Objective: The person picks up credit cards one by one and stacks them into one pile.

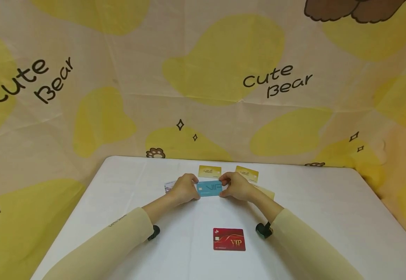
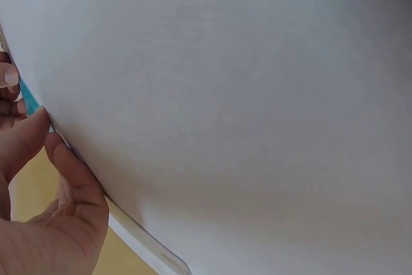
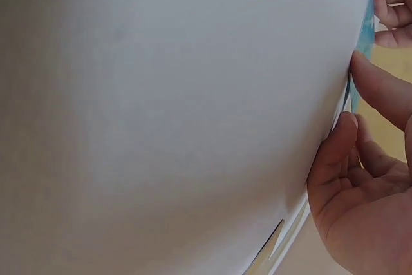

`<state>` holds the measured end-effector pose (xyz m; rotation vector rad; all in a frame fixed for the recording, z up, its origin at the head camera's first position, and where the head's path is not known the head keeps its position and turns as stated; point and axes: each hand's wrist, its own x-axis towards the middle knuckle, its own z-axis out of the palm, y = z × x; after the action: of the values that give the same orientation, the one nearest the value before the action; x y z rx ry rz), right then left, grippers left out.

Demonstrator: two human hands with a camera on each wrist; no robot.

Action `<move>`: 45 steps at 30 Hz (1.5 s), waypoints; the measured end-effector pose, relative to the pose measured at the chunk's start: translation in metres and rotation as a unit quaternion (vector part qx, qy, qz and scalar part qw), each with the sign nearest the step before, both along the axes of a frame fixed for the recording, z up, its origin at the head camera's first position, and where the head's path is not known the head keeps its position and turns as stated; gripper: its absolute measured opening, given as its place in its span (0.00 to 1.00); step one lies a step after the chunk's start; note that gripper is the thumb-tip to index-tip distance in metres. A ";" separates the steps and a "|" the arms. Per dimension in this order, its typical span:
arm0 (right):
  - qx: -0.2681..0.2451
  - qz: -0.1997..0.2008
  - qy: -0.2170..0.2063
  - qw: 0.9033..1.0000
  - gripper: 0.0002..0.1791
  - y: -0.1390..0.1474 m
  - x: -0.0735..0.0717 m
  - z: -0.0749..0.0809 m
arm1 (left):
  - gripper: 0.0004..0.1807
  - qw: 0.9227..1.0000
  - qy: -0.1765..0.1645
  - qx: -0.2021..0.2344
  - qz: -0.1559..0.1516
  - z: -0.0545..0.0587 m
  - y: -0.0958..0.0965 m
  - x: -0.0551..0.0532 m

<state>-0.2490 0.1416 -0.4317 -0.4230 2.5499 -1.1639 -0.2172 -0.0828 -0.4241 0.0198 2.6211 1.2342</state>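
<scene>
A blue VIP card (image 1: 209, 188) lies flat between both hands in the head view, low at the table surface; whether it touches the cloth I cannot tell. My left hand (image 1: 185, 189) pinches its left end, thumb at the near corner and a finger at the far corner. At its right end, my right hand (image 1: 237, 186) pinches it the same way. Only a sliver of the blue card (image 2: 30, 99) shows past the left hand's fingers in the left wrist view. Nearer the front, a red VIP card (image 1: 229, 239) lies apart from both hands.
Two gold cards, a left one (image 1: 210, 171) and a right one (image 1: 247, 174), lie behind the hands. A purple-white card (image 1: 169, 186) is partly hidden by the left hand, a pale yellow card (image 1: 266, 191) by the right. The white table (image 1: 126, 175) ends at a patterned curtain (image 1: 203, 85).
</scene>
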 end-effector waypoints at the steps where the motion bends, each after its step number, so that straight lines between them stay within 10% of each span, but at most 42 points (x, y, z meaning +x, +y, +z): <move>1: 0.000 0.000 0.000 1.000 0.25 0.000 0.000 0.000 | 0.29 1.000 0.002 -0.001 -0.002 0.000 0.000 0.000; 45: -0.047 -0.044 0.031 0.997 0.14 -0.002 0.013 0.006 | 0.23 0.997 0.054 0.050 0.032 0.007 0.003 0.010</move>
<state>-0.2356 0.1393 -0.4258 -0.3782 2.5976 -1.3261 -0.2072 -0.0800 -0.4176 0.0201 2.6678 1.4235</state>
